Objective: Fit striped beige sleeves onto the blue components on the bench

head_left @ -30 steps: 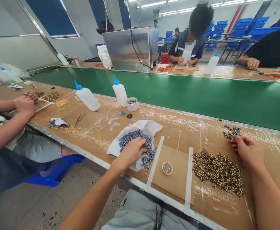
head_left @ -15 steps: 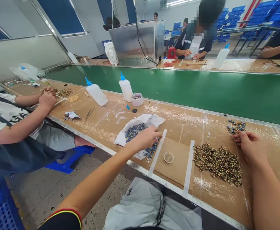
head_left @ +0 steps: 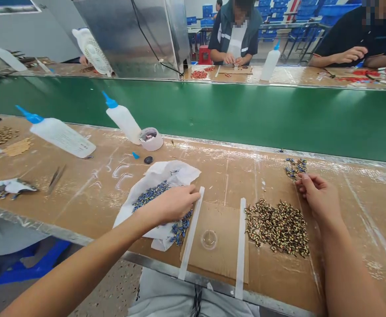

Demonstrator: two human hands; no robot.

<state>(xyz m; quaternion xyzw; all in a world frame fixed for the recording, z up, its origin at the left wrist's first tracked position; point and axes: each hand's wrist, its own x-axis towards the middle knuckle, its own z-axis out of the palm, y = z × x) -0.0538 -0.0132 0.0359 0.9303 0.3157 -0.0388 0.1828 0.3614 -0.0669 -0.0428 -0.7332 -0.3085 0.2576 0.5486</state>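
My left hand [head_left: 180,202] is over the right side of a white cloth or paper sheet [head_left: 183,172], above small blue parts [head_left: 181,226]. Its fingers are bent together; anything between them is too small to make out. My right hand [head_left: 320,198] has its fingers pinched at the near edge of a small cluster of blue-and-gold parts [head_left: 295,167], and what it grips is hidden. Between my hands lies a cardboard pad [head_left: 224,253] bearing a small clear round cup [head_left: 209,239] with a thin upright pin. Right of it spreads a heap of dark-and-gold curved parts [head_left: 279,226].
White strips [head_left: 241,251] flank the pad. Blue-tipped bottles [head_left: 62,136] and a tape roll [head_left: 151,139] stand at the back left, near tweezers [head_left: 57,178]. A green belt [head_left: 246,114] runs behind. Two co-workers [head_left: 235,39] sit across it.
The view has swung right and closer, so the neighbour on the left has left the picture. Both hands stay near the same piles, with the left still over the blue parts.
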